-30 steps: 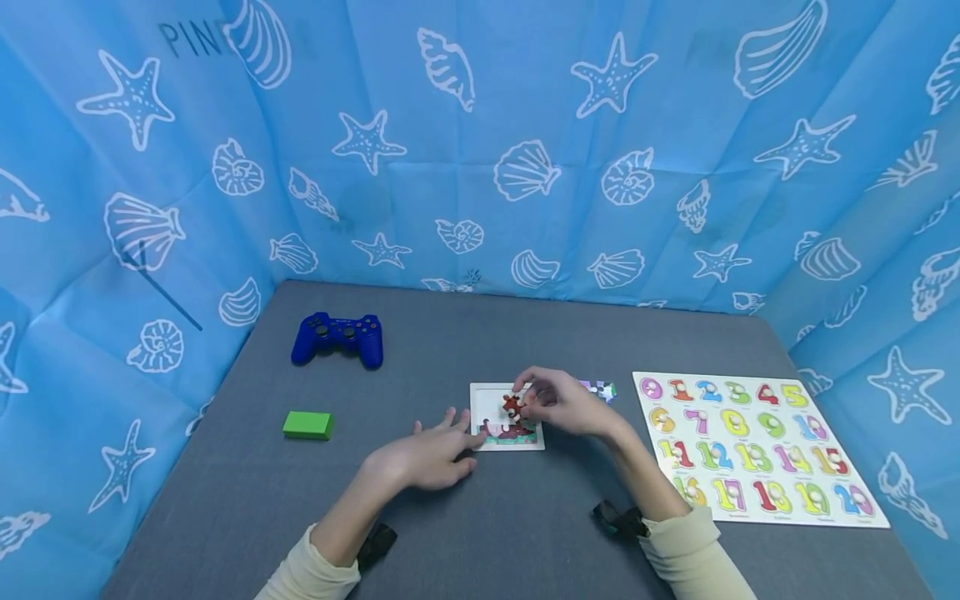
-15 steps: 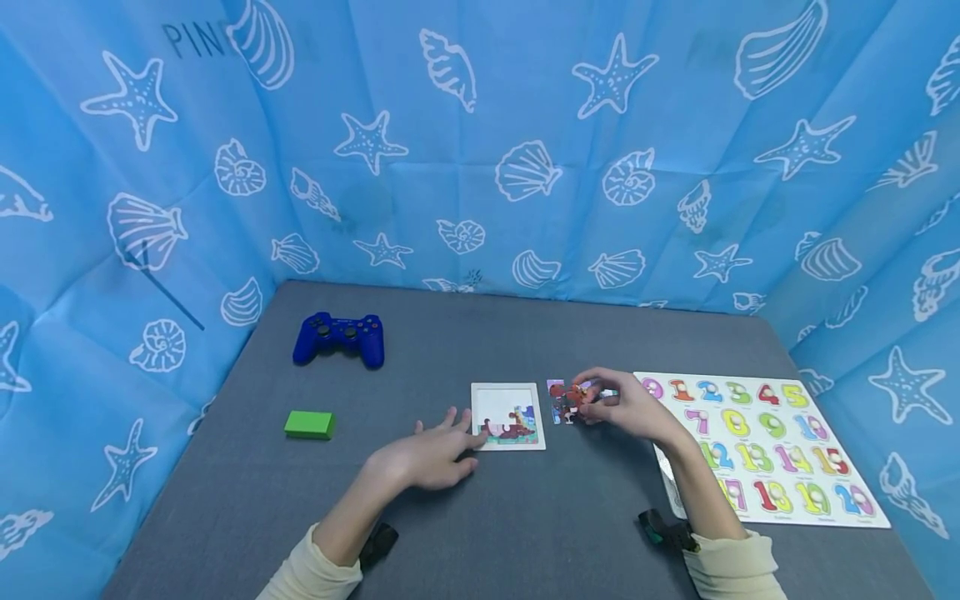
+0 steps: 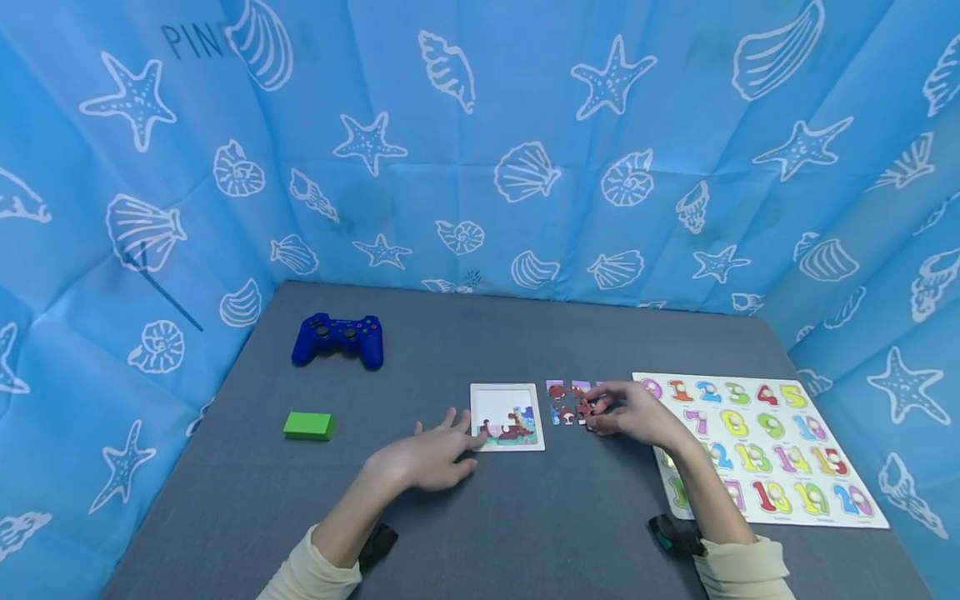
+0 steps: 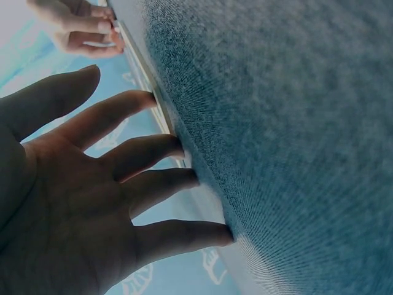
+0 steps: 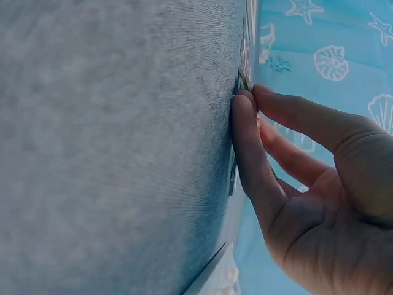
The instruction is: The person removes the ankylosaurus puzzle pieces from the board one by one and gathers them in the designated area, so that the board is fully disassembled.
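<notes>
A small white puzzle tray (image 3: 506, 389) lies mid-table, its lower part filled with picture pieces (image 3: 512, 430). My left hand (image 3: 427, 454) rests with spread fingers at its left edge, a fingertip touching the lower left corner. To the right of the tray lie several loose jigsaw pieces (image 3: 556, 390). Over them, my right hand (image 3: 636, 412) pinches a reddish-brown jigsaw piece (image 3: 585, 409) between thumb and fingers. From the right wrist view, this thin piece (image 5: 244, 80) appears tilted at the fingertips, close to the table. Some loose pieces are partly hidden behind the right hand.
A white number board (image 3: 772, 450) with coloured numerals lies at the right, partly under the right forearm's line of sight. At the left are a blue game controller (image 3: 337, 337) and a green block (image 3: 308, 426). A blue shell-patterned curtain (image 3: 480, 167) surrounds the table.
My right hand has moved right, from above the tray to the loose pieces, carrying the reddish-brown jigsaw piece, and is now lower among them. The left hand stays at the tray.
</notes>
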### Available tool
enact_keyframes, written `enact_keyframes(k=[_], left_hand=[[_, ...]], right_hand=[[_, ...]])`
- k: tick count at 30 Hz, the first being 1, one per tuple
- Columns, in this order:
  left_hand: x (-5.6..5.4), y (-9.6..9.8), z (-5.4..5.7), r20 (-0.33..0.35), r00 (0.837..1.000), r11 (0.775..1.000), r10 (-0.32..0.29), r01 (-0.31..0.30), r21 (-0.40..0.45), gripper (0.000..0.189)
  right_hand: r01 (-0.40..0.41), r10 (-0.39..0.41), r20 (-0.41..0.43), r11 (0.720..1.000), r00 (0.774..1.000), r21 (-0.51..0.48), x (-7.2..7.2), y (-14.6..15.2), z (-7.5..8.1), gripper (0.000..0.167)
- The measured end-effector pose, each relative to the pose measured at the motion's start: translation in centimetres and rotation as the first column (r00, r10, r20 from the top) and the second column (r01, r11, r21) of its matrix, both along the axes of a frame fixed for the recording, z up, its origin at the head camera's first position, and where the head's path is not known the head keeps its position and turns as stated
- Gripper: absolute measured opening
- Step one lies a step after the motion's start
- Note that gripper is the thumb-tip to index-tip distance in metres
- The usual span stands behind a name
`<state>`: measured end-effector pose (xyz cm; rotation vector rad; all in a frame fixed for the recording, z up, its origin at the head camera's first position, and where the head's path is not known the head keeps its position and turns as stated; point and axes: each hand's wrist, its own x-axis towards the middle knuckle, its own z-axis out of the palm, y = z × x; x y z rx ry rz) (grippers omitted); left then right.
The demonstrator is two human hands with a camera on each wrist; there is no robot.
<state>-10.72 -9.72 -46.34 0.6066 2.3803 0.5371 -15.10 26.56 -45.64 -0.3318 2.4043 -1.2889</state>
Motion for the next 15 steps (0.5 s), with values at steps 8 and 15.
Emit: enact_keyframes(k=[8, 15], left_hand=[[1.0, 0.3, 2.9, 0.027, 1.0, 1.0, 0.012, -0.012, -0.003, 0.055], [1.0, 0.3, 2.7, 0.021, 1.0, 1.0, 0.019, -0.019, -0.011, 0.055]], right_hand=[[0.043, -0.039, -0.035, 0.992, 0.999, 0.115, 0.2, -0.5, 0.6, 0.037], [0.06, -0.06, -0.028, 0.998, 0.998, 0.033, 0.1, -0.8, 0.6, 0.037]])
